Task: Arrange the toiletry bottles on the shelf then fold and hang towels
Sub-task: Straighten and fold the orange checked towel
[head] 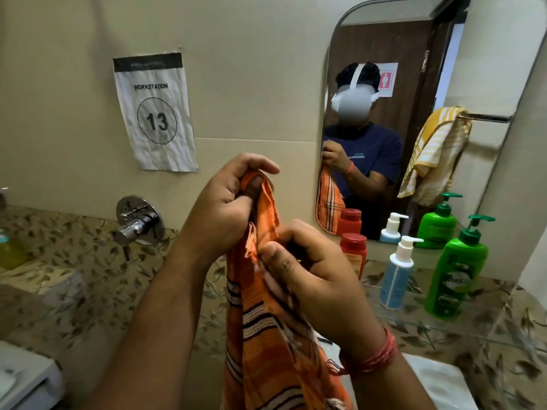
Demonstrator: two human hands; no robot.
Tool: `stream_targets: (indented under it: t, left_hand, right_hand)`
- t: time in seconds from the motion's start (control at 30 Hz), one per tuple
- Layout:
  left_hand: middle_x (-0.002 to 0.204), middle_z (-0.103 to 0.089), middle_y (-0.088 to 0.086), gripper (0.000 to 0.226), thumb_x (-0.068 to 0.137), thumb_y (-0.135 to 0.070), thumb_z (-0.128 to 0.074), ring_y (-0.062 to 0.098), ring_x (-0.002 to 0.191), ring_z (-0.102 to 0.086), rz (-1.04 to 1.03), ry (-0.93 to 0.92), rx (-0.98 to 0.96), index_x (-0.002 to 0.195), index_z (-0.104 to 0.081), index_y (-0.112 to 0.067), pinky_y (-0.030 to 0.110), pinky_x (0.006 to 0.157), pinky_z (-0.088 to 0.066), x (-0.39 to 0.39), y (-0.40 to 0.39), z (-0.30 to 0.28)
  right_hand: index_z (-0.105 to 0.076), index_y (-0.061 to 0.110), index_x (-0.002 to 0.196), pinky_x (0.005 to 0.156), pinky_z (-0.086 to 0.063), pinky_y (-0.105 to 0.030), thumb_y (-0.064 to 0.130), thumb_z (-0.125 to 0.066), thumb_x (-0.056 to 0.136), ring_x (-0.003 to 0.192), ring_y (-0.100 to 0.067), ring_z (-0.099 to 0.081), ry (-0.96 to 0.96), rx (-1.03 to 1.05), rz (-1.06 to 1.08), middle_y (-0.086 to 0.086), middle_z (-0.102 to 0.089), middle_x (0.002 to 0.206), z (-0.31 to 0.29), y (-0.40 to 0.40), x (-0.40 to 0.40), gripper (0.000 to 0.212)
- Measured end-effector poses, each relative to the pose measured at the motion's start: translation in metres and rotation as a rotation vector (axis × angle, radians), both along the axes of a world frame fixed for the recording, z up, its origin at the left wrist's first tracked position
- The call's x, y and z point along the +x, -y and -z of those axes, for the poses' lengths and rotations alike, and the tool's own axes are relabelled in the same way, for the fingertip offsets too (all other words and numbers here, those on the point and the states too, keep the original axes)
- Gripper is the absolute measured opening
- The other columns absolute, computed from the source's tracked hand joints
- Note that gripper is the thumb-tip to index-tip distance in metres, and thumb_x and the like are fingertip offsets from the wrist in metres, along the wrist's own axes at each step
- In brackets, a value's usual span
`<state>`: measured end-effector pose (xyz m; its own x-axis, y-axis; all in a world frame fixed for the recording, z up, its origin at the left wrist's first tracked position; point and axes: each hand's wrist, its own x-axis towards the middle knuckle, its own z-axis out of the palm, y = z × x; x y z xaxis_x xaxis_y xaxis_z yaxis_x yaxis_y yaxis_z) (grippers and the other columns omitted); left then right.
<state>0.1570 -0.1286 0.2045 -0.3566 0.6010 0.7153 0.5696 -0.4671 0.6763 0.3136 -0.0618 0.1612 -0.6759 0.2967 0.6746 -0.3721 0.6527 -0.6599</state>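
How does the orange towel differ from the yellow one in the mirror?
The orange towel has dark and white stripes and is gripped by both hands, left hand above right hand. The yellow towel has white stripes and already hangs over the rail, seen as a reflection. Both are striped cloth.

Both forearms raised; left hand [225,199] above right hand [307,270], fingers of both curled, gripping cloth.

Counted: three bottles — one green pump bottle [455,273], one blue pump bottle [395,276], one red-capped bottle [353,250]; one orange striped towel [266,335]; one yellow striped towel reflected in the mirror [435,155].
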Motion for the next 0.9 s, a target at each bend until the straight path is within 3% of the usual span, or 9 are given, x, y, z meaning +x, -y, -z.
stream_targets:
  t: [0.07, 0.17, 0.23, 0.37, 0.47, 0.57, 0.63, 0.8, 0.9]
  left_hand:
    - [0.076, -0.061, 0.0, 0.053, 0.08, 0.011, -0.037, 0.012, 0.059, -0.05, 0.02, 0.055, 0.086, 0.107, -0.065, -0.025, 0.019, 0.05, -0.041, -0.003, 0.002, -0.003]
    - [0.076, -0.062, -0.002, 0.055, 0.078, 0.011, -0.035, 0.007, 0.058, -0.05, 0.009, 0.05, 0.168, 0.106, -0.066, -0.025, 0.016, 0.049, -0.04, -0.01, 0.01, -0.009]
    - [0.077, -0.062, -0.002, 0.051, 0.082, 0.011, -0.036, 0.011, 0.062, -0.051, -0.018, 0.062, 0.211, 0.105, -0.066, -0.024, 0.019, 0.051, -0.041, -0.015, 0.016, -0.011]
    - [0.079, -0.06, 0.002, 0.043, 0.098, 0.008, -0.039, 0.014, 0.059, -0.044, -0.072, 0.133, 0.253, 0.101, -0.067, -0.025, 0.023, 0.048, -0.036, -0.02, 0.027, -0.005]
    - [0.08, -0.058, 0.001, 0.047, 0.097, 0.01, -0.037, 0.009, 0.056, -0.042, -0.113, 0.165, 0.256, 0.099, -0.067, -0.026, 0.02, 0.046, -0.036, -0.021, 0.034, 0.0]
    - [0.078, -0.056, 0.002, 0.051, 0.089, 0.02, -0.032, 0.009, 0.057, -0.043, -0.103, 0.184, 0.242, 0.101, -0.065, -0.017, 0.02, 0.047, -0.036, -0.018, 0.039, 0.0]
    - [0.077, -0.054, 0.008, 0.054, 0.083, 0.026, -0.029, 0.011, 0.06, -0.044, -0.09, 0.166, 0.212, 0.102, -0.062, -0.011, 0.025, 0.051, -0.035, -0.015, 0.041, -0.004]
    - [0.078, -0.049, 0.012, 0.041, 0.083, 0.024, -0.033, 0.011, 0.062, -0.045, -0.005, 0.132, 0.165, 0.1, -0.057, -0.004, 0.026, 0.056, -0.033, -0.011, 0.046, -0.014]
    - [0.077, -0.05, 0.011, 0.048, 0.081, 0.032, -0.031, 0.012, 0.064, -0.046, -0.032, 0.149, 0.192, 0.096, -0.058, -0.005, 0.022, 0.057, -0.035, -0.01, 0.05, -0.012]
  right_hand:
    - [-0.058, 0.031, 0.085, 0.068, -0.05, -0.03, 0.044, -0.051, 0.096, 0.078, -0.01, -0.056, 0.072, 0.082, -0.041, 0.013, -0.055, 0.084, -0.015, 0.014, -0.003, 0.018]
    - [-0.06, 0.023, 0.081, 0.068, -0.051, -0.046, 0.045, -0.052, 0.099, 0.072, -0.019, -0.058, 0.298, -0.001, -0.232, 0.005, -0.057, 0.078, -0.034, 0.026, -0.008, 0.03]
    - [-0.065, 0.019, 0.082, 0.071, -0.056, -0.047, 0.046, -0.051, 0.101, 0.07, -0.029, -0.063, 0.44, -0.015, -0.251, -0.008, -0.065, 0.077, -0.04, 0.023, -0.008, 0.036]
    - [-0.07, 0.01, 0.1, 0.083, -0.055, -0.06, 0.056, -0.047, 0.098, 0.093, -0.041, -0.068, 0.632, 0.066, -0.164, -0.023, -0.071, 0.101, -0.037, 0.003, -0.002, 0.051]
    - [-0.07, 0.009, 0.107, 0.086, -0.054, -0.063, 0.059, -0.048, 0.092, 0.096, -0.044, -0.069, 0.688, 0.039, -0.276, -0.022, -0.072, 0.104, -0.036, -0.01, 0.003, 0.056]
    - [-0.067, 0.0, 0.11, 0.09, -0.056, -0.057, 0.032, -0.051, 0.101, 0.099, -0.037, -0.07, 0.657, 0.012, -0.532, -0.018, -0.071, 0.109, -0.034, -0.005, 0.003, 0.037]
    - [-0.066, -0.004, 0.106, 0.083, -0.058, -0.05, 0.011, -0.052, 0.101, 0.093, -0.032, -0.068, 0.6, 0.019, -0.683, -0.017, -0.067, 0.103, -0.03, 0.012, -0.005, 0.021]
    - [-0.064, -0.016, 0.103, 0.076, -0.054, -0.067, 0.003, -0.057, 0.097, 0.088, -0.052, -0.063, 0.447, 0.003, -0.745, -0.037, -0.063, 0.097, -0.017, 0.049, -0.035, 0.022]
    - [-0.07, 0.004, 0.091, 0.063, -0.055, -0.047, 0.009, -0.059, 0.099, 0.072, -0.025, -0.065, 0.3, -0.009, -0.614, -0.003, -0.067, 0.08, -0.012, 0.052, -0.036, 0.014]
